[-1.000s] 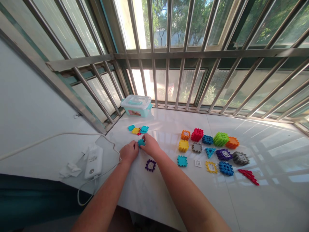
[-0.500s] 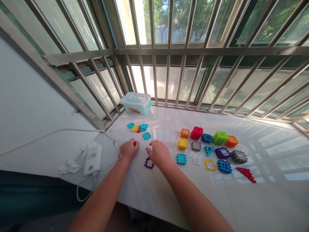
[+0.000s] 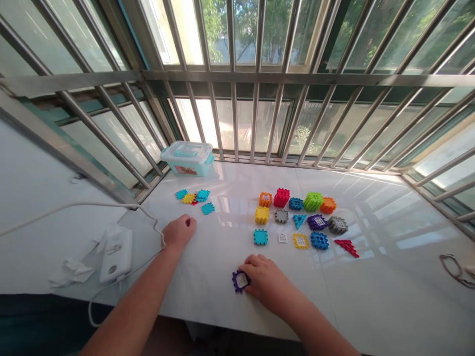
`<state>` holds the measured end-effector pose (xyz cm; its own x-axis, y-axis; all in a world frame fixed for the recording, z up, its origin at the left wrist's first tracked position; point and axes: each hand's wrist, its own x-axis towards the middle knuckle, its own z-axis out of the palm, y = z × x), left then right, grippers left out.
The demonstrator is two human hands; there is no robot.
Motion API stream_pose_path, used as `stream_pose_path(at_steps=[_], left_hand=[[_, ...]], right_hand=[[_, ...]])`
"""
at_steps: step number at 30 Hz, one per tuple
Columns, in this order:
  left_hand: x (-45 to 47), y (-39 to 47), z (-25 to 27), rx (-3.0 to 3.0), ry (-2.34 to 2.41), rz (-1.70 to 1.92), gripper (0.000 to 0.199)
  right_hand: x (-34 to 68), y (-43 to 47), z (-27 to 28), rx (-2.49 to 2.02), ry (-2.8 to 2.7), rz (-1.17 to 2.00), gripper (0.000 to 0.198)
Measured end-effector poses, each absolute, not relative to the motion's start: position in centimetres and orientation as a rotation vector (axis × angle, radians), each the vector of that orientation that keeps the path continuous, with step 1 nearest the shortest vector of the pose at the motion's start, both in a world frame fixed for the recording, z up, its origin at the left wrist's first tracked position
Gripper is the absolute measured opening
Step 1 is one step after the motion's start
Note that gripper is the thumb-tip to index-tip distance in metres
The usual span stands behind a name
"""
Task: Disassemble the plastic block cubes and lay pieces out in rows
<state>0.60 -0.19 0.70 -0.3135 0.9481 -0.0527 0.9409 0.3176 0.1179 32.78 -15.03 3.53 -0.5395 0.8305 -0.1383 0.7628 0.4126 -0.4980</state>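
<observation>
My right hand (image 3: 264,277) grips the edge of a purple square building tile (image 3: 241,281) with a white window-like insert, near the front of the white tabletop. My left hand (image 3: 180,231) rests on the left side as a loose fist, and nothing shows in its fingers. Just beyond it lies a turquoise tile (image 3: 208,208). Behind that, a yellow tile (image 3: 189,198) overlaps other turquoise pieces and a bit of red. To the right hand's far side are a flat turquoise tile (image 3: 260,237), a white window piece (image 3: 282,238) and a yellow frame tile (image 3: 300,241).
Sorted tile stacks stand at centre right, including red (image 3: 282,198), green (image 3: 313,201) and blue (image 3: 319,241). A lidded turquoise box (image 3: 187,159) sits by the window bars. A white power bank (image 3: 116,254) with a cable lies left; glasses (image 3: 456,271) lie far right.
My right hand has moved toward the front edge and taken hold of the purple tile, which has shifted closer to me. The view has swung right; my left hand stays in a fist.
</observation>
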Motion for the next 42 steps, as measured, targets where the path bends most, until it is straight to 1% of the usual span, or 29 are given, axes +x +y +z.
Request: stream_pose_path(at_steps=[2, 5, 10, 14, 19, 21, 23, 25, 27, 32, 38, 42], left_hand=[[0.7, -0.2, 0.9, 1.761, 2.455, 0.082, 0.037], [0.9, -0.2, 1.1, 1.754, 2.46, 0.063, 0.037], [1.1, -0.2, 1.1, 1.763, 2.483, 0.03, 0.039], [1.1, -0.2, 1.1, 1.766, 2.481, 0.036, 0.04], [1.2, -0.2, 1.1, 1.757, 2.482, 0.042, 0.041], [1.2, -0.2, 1.1, 1.753, 2.485, 0.031, 0.041], [1.1, -0.1, 1.1, 1.754, 2.483, 0.024, 0.042], [1.2, -0.1, 1.1, 1.759, 2.48, 0.018, 0.042], [1.2, -0.1, 1.1, 1.755, 2.483, 0.017, 0.042], [1.3, -0.2, 1.2, 1.746, 2.484, 0.03, 0.04], [1.0, -0.1, 0.9, 1.753, 2.478, 0.049, 0.04], [0.9, 0.0, 0.7, 1.759, 2.483, 0.036, 0.041]], right_hand=[[36.1, -16.5, 3.3, -1.458, -2.43, 0.759, 0.054], [41.0, -18.2, 2.0, -1.537, -2.284, 0.632, 0.06], [46.7, -19.7, -0.6, -1.685, -2.022, 0.437, 0.054], [46.5, -20.7, -1.1, -1.835, -1.812, 0.291, 0.054], [42.4, -21.4, -1.2, -1.912, -1.766, 0.079, 0.071], [41.3, -21.4, -1.4, -1.956, -1.743, 0.022, 0.067], [40.8, -21.3, -1.6, -1.99, -1.72, -0.005, 0.056], [40.9, -21.1, -1.7, -1.998, -1.71, -0.003, 0.047], [41.2, -21.0, -1.5, -1.985, -1.705, 0.019, 0.043], [42.5, -19.9, -0.5, -1.85, -1.703, 0.069, 0.043], [46.7, -15.3, 1.5, -1.778, -1.565, -0.035, 0.044], [50.6, -11.1, 1.8, -1.776, -1.532, -0.121, 0.043]])
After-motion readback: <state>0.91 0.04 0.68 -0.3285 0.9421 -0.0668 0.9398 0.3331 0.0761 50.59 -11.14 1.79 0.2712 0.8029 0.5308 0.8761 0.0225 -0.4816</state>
